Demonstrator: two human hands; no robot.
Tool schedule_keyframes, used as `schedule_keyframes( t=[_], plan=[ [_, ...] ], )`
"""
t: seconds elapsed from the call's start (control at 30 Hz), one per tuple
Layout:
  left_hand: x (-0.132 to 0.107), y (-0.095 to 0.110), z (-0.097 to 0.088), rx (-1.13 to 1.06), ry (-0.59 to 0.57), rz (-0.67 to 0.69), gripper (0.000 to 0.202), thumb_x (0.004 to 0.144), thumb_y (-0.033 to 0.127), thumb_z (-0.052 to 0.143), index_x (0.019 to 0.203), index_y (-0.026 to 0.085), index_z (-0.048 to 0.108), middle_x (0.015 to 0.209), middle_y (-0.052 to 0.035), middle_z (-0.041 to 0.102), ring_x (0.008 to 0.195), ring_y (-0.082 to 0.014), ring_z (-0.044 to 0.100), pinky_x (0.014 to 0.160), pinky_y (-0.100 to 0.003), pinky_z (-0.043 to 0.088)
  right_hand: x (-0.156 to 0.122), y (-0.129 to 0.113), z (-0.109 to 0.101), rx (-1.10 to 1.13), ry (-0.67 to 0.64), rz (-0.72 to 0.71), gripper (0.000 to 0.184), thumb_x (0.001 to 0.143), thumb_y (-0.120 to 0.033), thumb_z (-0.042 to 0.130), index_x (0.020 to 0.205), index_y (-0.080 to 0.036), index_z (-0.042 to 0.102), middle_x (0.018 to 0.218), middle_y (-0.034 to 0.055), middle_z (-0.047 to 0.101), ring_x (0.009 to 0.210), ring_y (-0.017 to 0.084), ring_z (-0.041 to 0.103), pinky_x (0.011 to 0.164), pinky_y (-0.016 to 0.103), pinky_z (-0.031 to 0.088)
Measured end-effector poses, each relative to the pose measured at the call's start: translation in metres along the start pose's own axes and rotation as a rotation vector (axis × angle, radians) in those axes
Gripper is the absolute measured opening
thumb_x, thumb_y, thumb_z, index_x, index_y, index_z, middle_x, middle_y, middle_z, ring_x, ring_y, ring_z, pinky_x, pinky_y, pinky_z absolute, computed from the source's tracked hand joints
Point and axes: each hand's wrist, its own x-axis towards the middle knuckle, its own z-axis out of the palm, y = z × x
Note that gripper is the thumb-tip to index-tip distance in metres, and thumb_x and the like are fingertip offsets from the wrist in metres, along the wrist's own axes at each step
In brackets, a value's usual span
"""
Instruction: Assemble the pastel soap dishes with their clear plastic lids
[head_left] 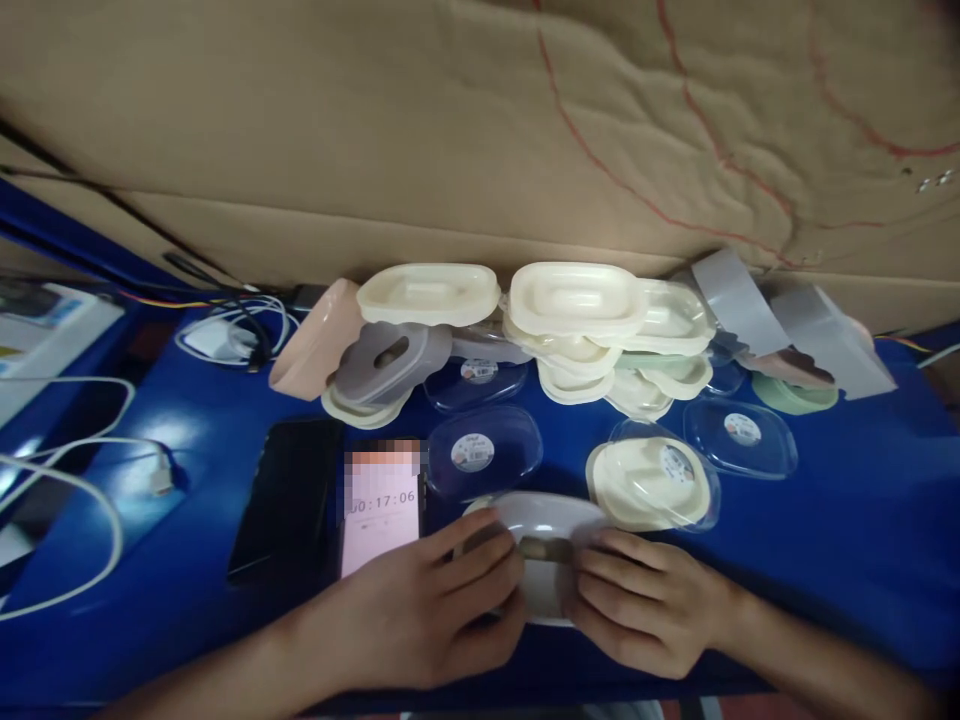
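A pale grey plastic shell (559, 510) with an oval slot lies at the table's front edge between my hands. My left hand (469, 600) grips its left side, fingers curled over the rim. On the opposite side my right hand (645, 600) closes round it, fingertips near the slot. Part of a cream plastic piece shows behind my left fingers; whether it is joined to the shell I cannot tell. Just beyond my right hand lies a cream tray (622, 490) with a clear labelled lid (705, 500). Another clear lid (510, 450) rests beyond my left hand.
Cream trays (427, 295), a darker grey slotted shell (360, 370) and a peach shell (315, 345) are piled at the back. More grey shells (739, 300) stand at right. Left are a black phone (285, 490), a lit timer phone (382, 530) and white cables (112, 520). Cardboard (375, 130) stands behind.
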Motion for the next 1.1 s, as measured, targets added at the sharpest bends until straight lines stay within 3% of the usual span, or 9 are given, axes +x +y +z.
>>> schedule_keyframes(
  t=[0.27,0.43,0.6,0.7,0.77,0.83,0.93,1.0,1.1],
  plan=[
    [-0.01,-0.002,0.006,0.075,0.023,0.004,0.014,0.102,0.019,0.059,0.113,0.02,0.069,0.116,-0.0067,0.074,0.117,-0.0238,0.067,0.121,-0.052,0.045,0.006,0.004,-0.002,-0.027,-0.048,0.02,0.023,0.102,-0.024,0.066,0.121,-0.018,0.077,0.118,0.0034,0.08,0.129,0.019,0.067,0.127,0.039,0.044],
    [-0.012,0.001,0.006,0.108,0.027,0.023,0.014,0.102,0.018,0.058,0.11,0.017,0.069,0.108,-0.0072,0.074,0.103,-0.0246,0.069,0.105,-0.046,0.052,0.014,0.003,-0.004,-0.053,-0.112,0.058,0.029,0.107,-0.019,0.057,0.13,-0.017,0.074,0.128,0.0039,0.078,0.135,0.018,0.063,0.134,0.041,0.032],
    [-0.012,0.005,0.009,0.056,0.013,0.009,0.013,0.103,0.026,0.062,0.106,0.015,0.07,0.108,-0.0086,0.074,0.102,-0.0228,0.068,0.104,-0.042,0.052,0.017,0.001,-0.001,-0.07,-0.134,0.066,0.024,0.106,-0.018,0.059,0.123,-0.019,0.076,0.123,0.0021,0.08,0.129,0.018,0.068,0.13,0.04,0.04],
    [-0.011,0.001,0.006,-0.101,0.08,-0.055,0.022,0.104,0.033,0.06,0.106,0.014,0.07,0.104,-0.0076,0.073,0.102,-0.0218,0.067,0.103,-0.039,0.054,0.016,0.001,0.001,-0.053,-0.141,0.08,0.023,0.105,-0.018,0.063,0.123,-0.02,0.076,0.124,0.0017,0.079,0.128,0.018,0.067,0.128,0.039,0.042],
    [-0.011,-0.008,0.001,-0.154,0.169,-0.14,0.016,0.103,0.022,0.059,0.113,0.014,0.069,0.109,-0.008,0.072,0.105,-0.021,0.067,0.102,-0.037,0.056,0.013,0.001,0.002,-0.043,-0.125,0.08,0.022,0.103,-0.019,0.066,0.123,-0.019,0.076,0.123,0.0037,0.079,0.128,0.019,0.067,0.125,0.039,0.044],
    [-0.01,-0.019,-0.002,-0.127,0.224,-0.28,0.023,0.101,0.011,0.056,0.122,0.015,0.066,0.122,-0.011,0.069,0.113,-0.0225,0.066,0.102,-0.04,0.057,0.012,0.001,0.002,-0.053,-0.092,0.097,0.019,0.102,-0.019,0.067,0.118,-0.018,0.076,0.118,0.0051,0.079,0.124,0.02,0.068,0.12,0.04,0.047],
    [-0.007,-0.036,-0.004,-0.055,0.052,-0.462,0.036,0.1,0.012,0.06,0.135,0.018,0.062,0.148,-0.0175,0.058,0.134,-0.033,0.06,0.109,-0.053,0.055,0.011,0.0,0.001,-0.074,-0.045,0.124,0.014,0.102,-0.022,0.065,0.111,-0.018,0.076,0.107,0.0046,0.079,0.111,0.021,0.07,0.11,0.039,0.05],
    [-0.003,-0.042,0.0,-0.016,-0.093,-0.483,0.049,0.096,0.014,0.067,0.144,0.02,0.058,0.16,-0.0202,0.049,0.145,-0.0401,0.052,0.113,-0.06,0.052,0.012,-0.001,-0.001,-0.077,-0.031,0.114,0.016,0.104,-0.026,0.063,0.109,-0.018,0.076,0.102,0.0045,0.079,0.104,0.021,0.07,0.104,0.039,0.051],
    [0.005,-0.045,0.009,0.025,-0.136,-0.498,0.056,0.092,0.013,0.073,0.145,0.019,0.057,0.162,-0.0213,0.049,0.147,-0.0426,0.052,0.112,-0.06,0.055,0.013,-0.003,-0.003,-0.09,-0.03,0.11,0.019,0.106,-0.03,0.062,0.108,-0.017,0.075,0.099,0.0053,0.078,0.101,0.022,0.07,0.099,0.038,0.051]
  ],
)
